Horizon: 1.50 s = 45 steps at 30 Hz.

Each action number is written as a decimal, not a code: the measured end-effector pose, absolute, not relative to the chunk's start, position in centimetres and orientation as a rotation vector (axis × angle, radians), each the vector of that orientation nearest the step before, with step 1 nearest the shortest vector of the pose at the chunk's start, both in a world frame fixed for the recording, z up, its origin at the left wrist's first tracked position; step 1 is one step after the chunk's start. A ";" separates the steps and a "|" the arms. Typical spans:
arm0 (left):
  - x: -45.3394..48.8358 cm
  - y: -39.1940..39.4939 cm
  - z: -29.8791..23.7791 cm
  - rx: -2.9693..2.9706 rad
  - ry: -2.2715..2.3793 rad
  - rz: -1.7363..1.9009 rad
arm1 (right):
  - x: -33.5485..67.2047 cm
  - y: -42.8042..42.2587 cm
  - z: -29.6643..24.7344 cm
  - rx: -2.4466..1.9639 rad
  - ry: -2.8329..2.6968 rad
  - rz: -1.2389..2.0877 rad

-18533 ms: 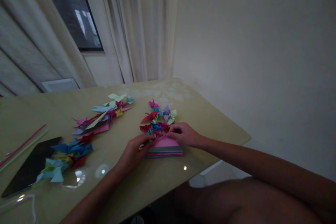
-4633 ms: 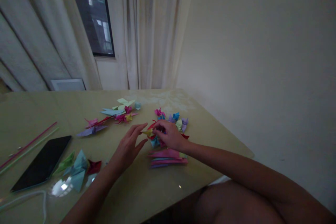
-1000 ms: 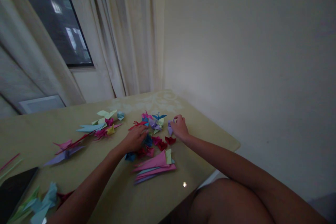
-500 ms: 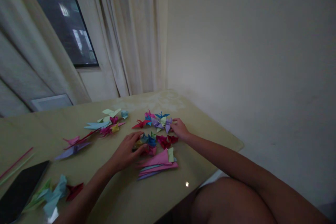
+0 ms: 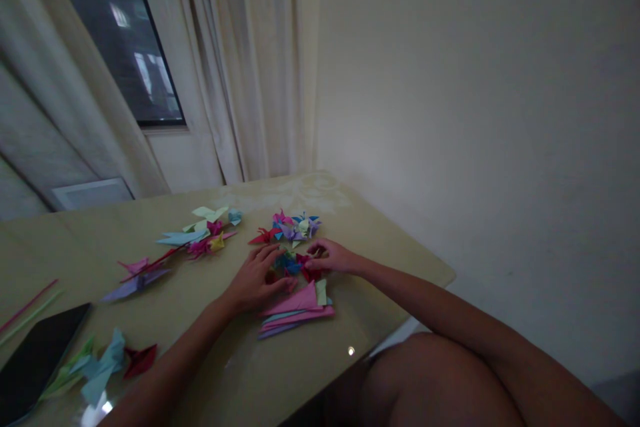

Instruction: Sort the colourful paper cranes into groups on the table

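Both hands are at a small group of folded paper cranes. My left hand (image 5: pixel 253 281) curves around its left side, fingers spread, thumb at a pink crane (image 5: pixel 288 283). Blue paper cranes (image 5: pixel 289 263) lie just beyond its fingertips, partly covered. From the right, my right hand (image 5: pixel 335 257) has its thumb and fingers closed about a red paper crane (image 5: pixel 307 268), whose far part is hidden. Right behind lies another cluster with a purple crane (image 5: pixel 291 232) and a red crane (image 5: pixel 265 235). Flat folded pink papers (image 5: pixel 295 301) are stacked in front.
More paper cranes (image 5: pixel 205 227) lie to the left, with a red stick (image 5: pixel 163 258) among them. A dark phone or tablet (image 5: pixel 43 360), pale blue folded paper (image 5: pixel 105 367) and thin pink and green strips (image 5: pixel 30 307) are at the near left. A wall (image 5: pixel 450 147) borders the table.
My right hand has moved from the purple crane in the back cluster toward me, onto the red crane. My left hand has shifted slightly right, closer around the near group.
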<state>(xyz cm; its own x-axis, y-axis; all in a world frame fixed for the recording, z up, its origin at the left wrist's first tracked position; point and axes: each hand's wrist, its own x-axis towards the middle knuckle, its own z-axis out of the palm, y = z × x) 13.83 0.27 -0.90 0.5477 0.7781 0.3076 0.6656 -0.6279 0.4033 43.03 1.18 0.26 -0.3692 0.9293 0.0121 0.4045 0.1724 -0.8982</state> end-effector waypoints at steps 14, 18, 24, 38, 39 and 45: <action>12.8 -1.4 0.3 2.476 1.369 0.843 | 40.5 1.6 -0.2 -1.329 -1.826 1.028; 7.8 -4.9 0.2 2.489 1.606 0.694 | 42.4 1.2 -0.1 -1.261 -1.879 1.121; 0.0 -11.5 -1.5 2.262 2.487 0.573 | 42.2 1.4 -0.3 -1.198 -1.962 1.080; 4.4 -4.1 0.9 2.246 2.020 0.466 | 37.4 0.4 3.9 -1.244 -2.162 0.385; 4.9 -4.1 0.8 2.238 2.050 0.535 | 37.4 0.1 3.9 -1.223 -2.186 0.383; 3.6 -4.9 -0.3 2.193 2.223 0.655 | 37.3 -1.3 3.1 -1.143 -2.252 0.405</action>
<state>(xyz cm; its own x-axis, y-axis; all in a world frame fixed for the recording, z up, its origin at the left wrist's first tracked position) 3.59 -4.88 -0.26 -0.0545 0.9471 0.3163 0.9673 -0.0285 0.2520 37.31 -1.32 3.14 -0.4683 0.8088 0.3557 0.6343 0.5880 -0.5018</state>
